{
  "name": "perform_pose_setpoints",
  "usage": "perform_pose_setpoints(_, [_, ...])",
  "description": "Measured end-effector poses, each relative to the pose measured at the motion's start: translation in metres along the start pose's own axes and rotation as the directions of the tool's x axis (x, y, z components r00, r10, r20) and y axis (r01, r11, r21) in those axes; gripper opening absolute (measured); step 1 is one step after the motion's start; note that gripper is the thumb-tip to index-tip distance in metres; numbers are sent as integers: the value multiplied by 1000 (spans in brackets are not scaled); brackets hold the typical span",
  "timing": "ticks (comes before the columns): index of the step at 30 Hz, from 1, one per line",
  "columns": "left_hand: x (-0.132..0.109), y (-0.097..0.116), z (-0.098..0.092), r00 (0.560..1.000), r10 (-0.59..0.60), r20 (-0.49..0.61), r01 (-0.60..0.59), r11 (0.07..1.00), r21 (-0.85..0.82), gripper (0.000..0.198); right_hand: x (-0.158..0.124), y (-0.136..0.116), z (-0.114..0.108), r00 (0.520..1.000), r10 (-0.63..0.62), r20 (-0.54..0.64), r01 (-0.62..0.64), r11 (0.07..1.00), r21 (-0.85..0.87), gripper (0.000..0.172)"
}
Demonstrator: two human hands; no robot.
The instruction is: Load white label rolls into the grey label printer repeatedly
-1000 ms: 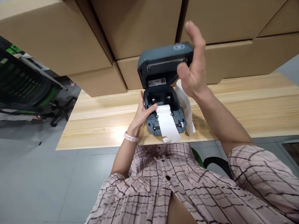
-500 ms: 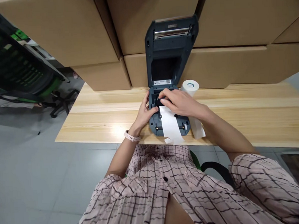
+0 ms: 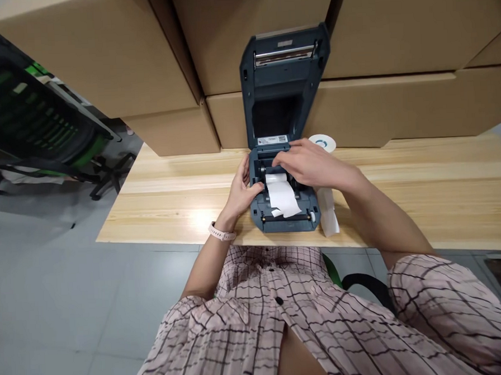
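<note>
A dark blue-grey label printer [image 3: 258, 223] stands on the table with its lid [image 3: 249, 92] raised. Inside it lies a small roll of white label paper [image 3: 276, 178], its loose strip [image 3: 283, 200] running forward with a torn end by the front roller. My left hand [image 3: 240, 188] grips the printer's left side, thumb over the inner edge and fingers along the outer wall. My right hand [image 3: 314, 164] reaches over the right side of the compartment with bent fingers, some at the holder beside the roll. Its thumb and whatever it grips are hidden.
Right of the printer stands a second white paper roll [image 3: 324, 143], its strip [image 3: 328, 214] trailing toward the front edge of the wooden table [image 3: 183, 194]. Cardboard boxes [image 3: 262, 8] are stacked close behind. An office chair [image 3: 37, 120] is at the left.
The loose strip in the printer has drawn back from beyond the front edge to the front roller. My right hand has shifted right, uncovering the roll. My left hand keeps its place.
</note>
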State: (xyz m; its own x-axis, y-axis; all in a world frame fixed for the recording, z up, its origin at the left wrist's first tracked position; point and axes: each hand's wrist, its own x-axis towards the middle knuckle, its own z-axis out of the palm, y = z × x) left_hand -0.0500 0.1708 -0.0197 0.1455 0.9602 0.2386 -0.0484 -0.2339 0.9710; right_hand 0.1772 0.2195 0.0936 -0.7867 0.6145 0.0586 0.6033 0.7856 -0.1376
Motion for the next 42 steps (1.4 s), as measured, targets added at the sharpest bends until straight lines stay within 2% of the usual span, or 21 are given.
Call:
perform_pose_setpoints(3, [0, 1, -5, 1000, -17, 4, 17, 999, -33, 120, 14, 0, 2, 985, 14, 171, 19, 982, -188, 43])
perform_pose_setpoints(6, [-1, 1, -9, 999, -41, 0, 41, 998, -53, 124, 28, -6, 5, 947, -9, 321, 80, 975, -208, 46])
perform_pose_setpoints(13, [-3, 4, -11, 998, -57, 7, 57, 997, -59, 122, 36, -5, 9, 916, -138, 376, 177, 982, -70, 50])
perform_pose_setpoints(18, [-3, 5, -10, 998, -60, 7, 60, 997, -58, 122, 33, 6, 13, 939, -163, 304, 162, 986, 30, 48])
perform_pose_setpoints(20, [-4, 6, -10, 998, -55, 2, 55, 997, -55, 123, 20, 16, 1, 949, -228, 219, 173, 954, 245, 46])
perform_pose_setpoints(22, [-4, 7, -8, 999, -51, -11, 50, 997, -53, 121, -6, 30, -16, 966, -250, 66, 177, 825, 537, 43])
perform_pose_setpoints(25, [-5, 8, -6, 999, -47, -17, 47, 998, -48, 117, -60, 56, -34, 981, -60, -186, 185, 588, 788, 40])
perform_pose_setpoints(26, [-5, 8, -5, 999, -46, -15, 45, 998, -48, 115, -78, 66, -34, 974, 22, -224, 175, 552, 816, 36])
perform_pose_setpoints(28, [-5, 8, -5, 999, -43, -13, 42, 998, -48, 114, -107, 83, -23, 952, 219, -214, 71, 520, 851, 36])
perform_pose_setpoints(31, [-4, 7, -6, 999, -36, -12, 36, 999, -35, 114, -128, 99, 11, 890, 456, -27, -188, 420, 888, 42])
perform_pose_setpoints(34, [-4, 6, -6, 1000, -30, -7, 30, 999, -12, 116, -132, 103, 39, 863, 491, 122, -323, 351, 879, 42])
perform_pose_setpoints(37, [-4, 8, -6, 999, -32, -8, 31, 999, -5, 116, -138, 106, 45, 889, 426, 168, -339, 367, 866, 47])
perform_pose_setpoints(39, [-5, 10, -6, 999, -36, -8, 35, 999, -10, 114, -143, 114, 39, 889, 444, 114, -300, 376, 877, 49])
perform_pose_setpoints(42, [-5, 13, -6, 999, -43, 0, 43, 999, -23, 111, -136, 131, 27, 846, 534, -1, -244, 388, 889, 58])
